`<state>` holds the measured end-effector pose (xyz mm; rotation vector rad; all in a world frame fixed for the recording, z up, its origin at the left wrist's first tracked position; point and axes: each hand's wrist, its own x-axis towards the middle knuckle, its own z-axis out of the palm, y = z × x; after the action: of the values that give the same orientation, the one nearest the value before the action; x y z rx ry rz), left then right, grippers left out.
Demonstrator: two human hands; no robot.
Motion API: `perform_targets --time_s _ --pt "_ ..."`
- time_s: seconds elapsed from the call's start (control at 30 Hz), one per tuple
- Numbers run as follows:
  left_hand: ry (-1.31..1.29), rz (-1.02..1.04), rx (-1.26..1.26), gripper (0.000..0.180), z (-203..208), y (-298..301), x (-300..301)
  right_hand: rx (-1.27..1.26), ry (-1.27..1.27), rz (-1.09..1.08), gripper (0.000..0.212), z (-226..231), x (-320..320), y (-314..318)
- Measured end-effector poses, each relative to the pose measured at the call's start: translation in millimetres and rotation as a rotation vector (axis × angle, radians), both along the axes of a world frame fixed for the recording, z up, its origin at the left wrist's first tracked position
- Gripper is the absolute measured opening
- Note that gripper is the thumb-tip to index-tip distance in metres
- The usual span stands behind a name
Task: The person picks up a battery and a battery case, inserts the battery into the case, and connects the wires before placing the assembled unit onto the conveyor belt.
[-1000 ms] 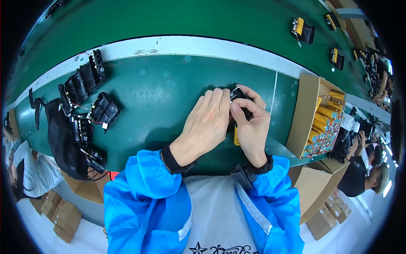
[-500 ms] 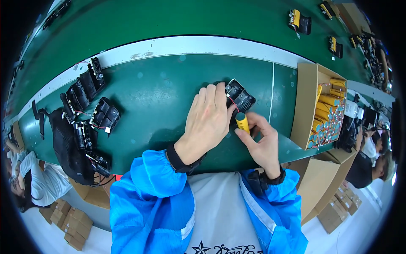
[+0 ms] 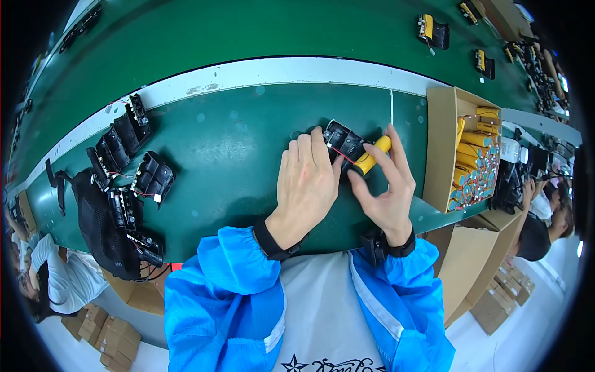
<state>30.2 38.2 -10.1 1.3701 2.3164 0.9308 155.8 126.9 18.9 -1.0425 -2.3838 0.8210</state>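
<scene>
On the green work surface, a black plastic housing (image 3: 344, 140) lies at the fingertips of my left hand (image 3: 304, 184). The left fingers and thumb close on its left side and near edge. A yellow cylindrical battery pack (image 3: 374, 156) slants beside the housing's right edge. My right hand (image 3: 390, 186) grips the pack between its thumb and fingers. A thin red wire (image 3: 342, 154) runs over the housing toward the pack. Whether the pack touches the housing I cannot tell.
An open cardboard box (image 3: 441, 149) of yellow battery packs stands at right. Several black housings (image 3: 154, 177) with wires lie at left beside a black mesh bag (image 3: 102, 223). Beyond the white ledge (image 3: 297, 68), other assemblies (image 3: 434, 31) rest on green. People sit at both sides.
The yellow battery pack has swung from nearly upright to lying slanted along the housing's right side. My right hand has moved up with it, its fingers reaching farther forward. My left hand stays on the housing.
</scene>
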Motion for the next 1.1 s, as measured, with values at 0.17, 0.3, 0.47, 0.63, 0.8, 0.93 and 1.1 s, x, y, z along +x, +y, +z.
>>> perform_targets --time_s 0.17,0.3,0.47,0.63,0.8,0.93,1.1 --pt "0.077 0.006 -0.004 0.051 -1.7 0.3 -1.9 -0.073 0.035 0.075 0.036 9.1 -3.0 -1.7" --pt "0.065 -0.021 0.004 0.054 -2.5 -2.7 -6.2 -0.160 0.196 0.116 0.033 -1.6 -20.8 -21.1" --pt "-0.170 -0.128 0.033 0.057 10.0 -17.3 -26.3 0.008 0.123 0.157 0.031 -9.8 -22.5 -18.3" --pt "-0.230 -0.222 0.139 0.051 13.4 -36.4 -37.9 0.094 -0.094 0.161 0.031 8.8 -36.1 -19.8" --pt "-0.169 -0.223 0.137 0.044 10.3 -36.2 -41.0 -0.006 0.021 0.068 0.047 3.4 -41.3 -25.6" --pt "-0.011 -0.243 0.114 0.037 12.0 -36.6 -45.8 -0.016 0.159 0.068 0.059 -11.7 -39.4 -29.1" --pt "0.143 -0.343 0.049 0.039 19.0 -38.1 -52.8 0.050 0.095 0.074 0.062 -7.9 -47.1 -29.6"
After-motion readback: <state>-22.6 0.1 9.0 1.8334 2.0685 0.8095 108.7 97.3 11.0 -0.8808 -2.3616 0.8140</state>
